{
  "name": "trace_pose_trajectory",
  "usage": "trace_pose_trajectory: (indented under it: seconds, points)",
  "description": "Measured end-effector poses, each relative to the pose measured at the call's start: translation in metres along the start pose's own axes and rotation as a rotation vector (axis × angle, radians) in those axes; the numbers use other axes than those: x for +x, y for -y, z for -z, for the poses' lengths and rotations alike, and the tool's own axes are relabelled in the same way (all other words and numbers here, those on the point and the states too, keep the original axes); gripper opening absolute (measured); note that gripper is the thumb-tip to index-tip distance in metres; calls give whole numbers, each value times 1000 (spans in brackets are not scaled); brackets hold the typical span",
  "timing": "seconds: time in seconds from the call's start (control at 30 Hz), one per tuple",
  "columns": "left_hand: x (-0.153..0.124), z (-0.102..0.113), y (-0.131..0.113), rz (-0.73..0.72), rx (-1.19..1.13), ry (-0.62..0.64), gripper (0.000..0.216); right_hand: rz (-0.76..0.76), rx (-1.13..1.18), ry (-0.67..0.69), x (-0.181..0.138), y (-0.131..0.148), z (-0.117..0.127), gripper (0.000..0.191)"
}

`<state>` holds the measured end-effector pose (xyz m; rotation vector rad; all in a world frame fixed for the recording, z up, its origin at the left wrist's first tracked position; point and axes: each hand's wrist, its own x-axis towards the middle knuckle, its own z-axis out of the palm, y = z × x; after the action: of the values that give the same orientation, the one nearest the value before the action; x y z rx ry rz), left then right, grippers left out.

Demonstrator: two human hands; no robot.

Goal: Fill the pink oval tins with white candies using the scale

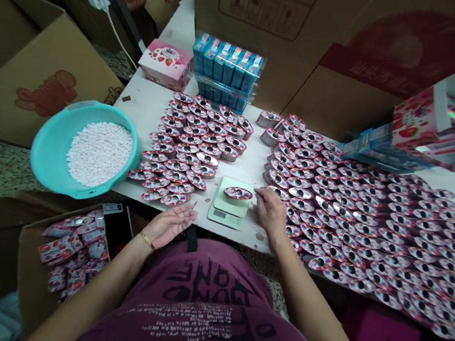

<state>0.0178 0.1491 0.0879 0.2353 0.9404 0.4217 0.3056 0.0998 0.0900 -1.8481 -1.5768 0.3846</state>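
A: Where the far left begins, list a cardboard box (32, 275) on the floor holding small strawberry-print packets (70, 254). Above it, a teal basin (48, 148) part-filled with white tablets (98, 152), overhanging the corner of the desk (145, 103).

B: Next entry?

A: One block of small oval cups (189, 145), foil-topped, overlapping in rows. Behind them a pink strawberry box (166, 64) and a stack of blue packs (226, 71).

B: And the hands?

A: Left hand (170, 224), at the desk's near edge, palm up, fingers (185, 214) loosely spread, holding nothing that I can see. Just right of it, a pale green scale (230, 205) with a single cup (238, 193) sitting on its pan. Right hand (271, 211) lies just beside the scale, fingers pinched near the cup's rim; whether they hold anything small, I cannot tell.

B: Step in hand, by your judgement?

A: Weighing, most likely: one cup checked on the scale. The readout is too small to read.

B: The next move would call for what?

A: Probably a light lift of the cup clear of the pan without nudging the scale, then a clean placing among one of the groups.

B: Far right?

A: A much larger spread of like cups (370, 227), reaching the desk's right edge; more printed boxes (425, 125) behind; large cartons (305, 33) along the back.
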Motion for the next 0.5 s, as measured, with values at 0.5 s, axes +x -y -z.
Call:
trace_pose_trajectory:
  seconds: [0.5]
  points:
    - [-22, -17, 9, 167, 97, 184, 59, 472, 15, 664, -35, 110, -56, 14]
